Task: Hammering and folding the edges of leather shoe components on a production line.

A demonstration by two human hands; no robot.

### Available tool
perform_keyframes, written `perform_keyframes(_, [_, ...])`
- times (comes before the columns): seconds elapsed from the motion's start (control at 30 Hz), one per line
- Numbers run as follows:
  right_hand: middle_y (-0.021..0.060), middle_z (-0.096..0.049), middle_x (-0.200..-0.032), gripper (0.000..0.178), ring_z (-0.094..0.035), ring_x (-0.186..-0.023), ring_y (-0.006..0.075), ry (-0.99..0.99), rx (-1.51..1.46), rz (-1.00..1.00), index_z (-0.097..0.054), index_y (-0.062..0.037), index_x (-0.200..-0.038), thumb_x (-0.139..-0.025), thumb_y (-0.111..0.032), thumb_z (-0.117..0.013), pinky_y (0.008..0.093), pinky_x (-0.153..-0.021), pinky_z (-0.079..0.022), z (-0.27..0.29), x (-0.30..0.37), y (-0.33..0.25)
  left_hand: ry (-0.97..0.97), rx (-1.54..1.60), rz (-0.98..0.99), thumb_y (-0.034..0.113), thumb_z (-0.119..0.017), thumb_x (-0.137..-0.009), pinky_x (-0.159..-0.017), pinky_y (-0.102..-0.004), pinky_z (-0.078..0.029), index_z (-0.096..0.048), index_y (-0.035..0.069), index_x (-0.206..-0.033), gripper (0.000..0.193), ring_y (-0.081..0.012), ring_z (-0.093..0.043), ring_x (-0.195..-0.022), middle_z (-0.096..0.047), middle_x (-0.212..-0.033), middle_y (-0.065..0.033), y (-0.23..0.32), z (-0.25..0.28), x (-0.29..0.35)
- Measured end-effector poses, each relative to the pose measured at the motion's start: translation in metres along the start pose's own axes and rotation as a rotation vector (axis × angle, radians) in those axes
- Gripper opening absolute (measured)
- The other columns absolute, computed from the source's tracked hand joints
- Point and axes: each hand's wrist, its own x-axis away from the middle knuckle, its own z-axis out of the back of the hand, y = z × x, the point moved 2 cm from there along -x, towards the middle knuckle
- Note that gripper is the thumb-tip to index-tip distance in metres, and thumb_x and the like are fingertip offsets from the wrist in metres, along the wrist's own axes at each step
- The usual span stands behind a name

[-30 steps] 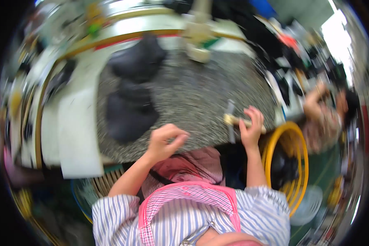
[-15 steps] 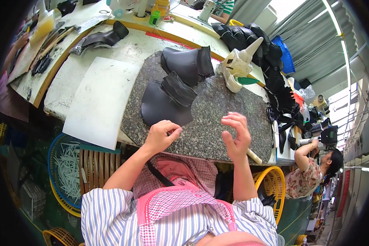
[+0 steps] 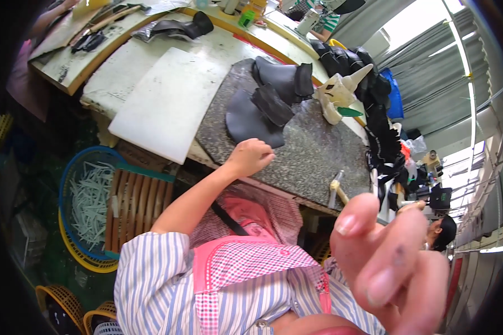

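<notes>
Two curved black leather-like pieces, perhaps shoe or boot uppers, stand on the speckled stone slab (image 3: 313, 159). The nearer black piece (image 3: 251, 120) lies just beyond my left hand (image 3: 251, 157). That hand is loosely closed at the slab's front edge, and nothing shows in it. Behind stands the farther black piece (image 3: 276, 78). Large and close to the camera, my right hand (image 3: 388, 259) is raised at the lower right. Its fingers are bent but apart, with nothing visible between them. A hammer (image 3: 335, 187) rests near the slab's front right edge.
A white board (image 3: 167, 100) lies left of the slab. At the far right are a cream holder (image 3: 335, 97) and heaped black pieces (image 3: 369, 84). Below left stand a blue basket of pale strips (image 3: 95, 184) and a slatted wooden rack (image 3: 137, 212). Another person (image 3: 439, 231) works at right.
My right hand has risen from above the slab toward the camera. My left hand stays near the nearer black piece, its fingers more curled. The view has shifted, uncovering the hammer's head.
</notes>
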Motion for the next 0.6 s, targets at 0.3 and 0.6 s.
perform_keyframes(0.3, [-0.0034,-0.047,-0.122,0.036,-0.038,-0.115,0.0243,-0.235,0.069,0.312,-0.057,-0.0263,-0.112,-0.083,-0.047,-0.053,0.0461,-0.097,-0.026,0.028,0.007,0.053,0.072,0.040,0.042,0.021,-0.062,-0.076,-0.067,-0.0364,-0.046,-0.065,0.005,-0.078,0.016,-0.0258,-0.057,-0.070,-0.060,-0.070,-0.0085,0.008,0.020,0.005])
perform_keyframes(0.6, [0.0153,-0.043,-0.124,0.049,-0.037,-0.115,0.0360,-0.324,1.137,-0.471,-0.051,-0.0081,-0.118,-0.073,-0.024,-0.063,0.0455,-0.096,-0.029,0.101,0.145,0.248,0.470,-0.385,0.379,0.020,-0.061,-0.077,-0.075,-0.0339,-0.048,-0.065,0.014,-0.099,0.023,-0.0242,-0.060,-0.079,-0.064,-0.090,-0.0076,-0.089,0.214,-0.056])
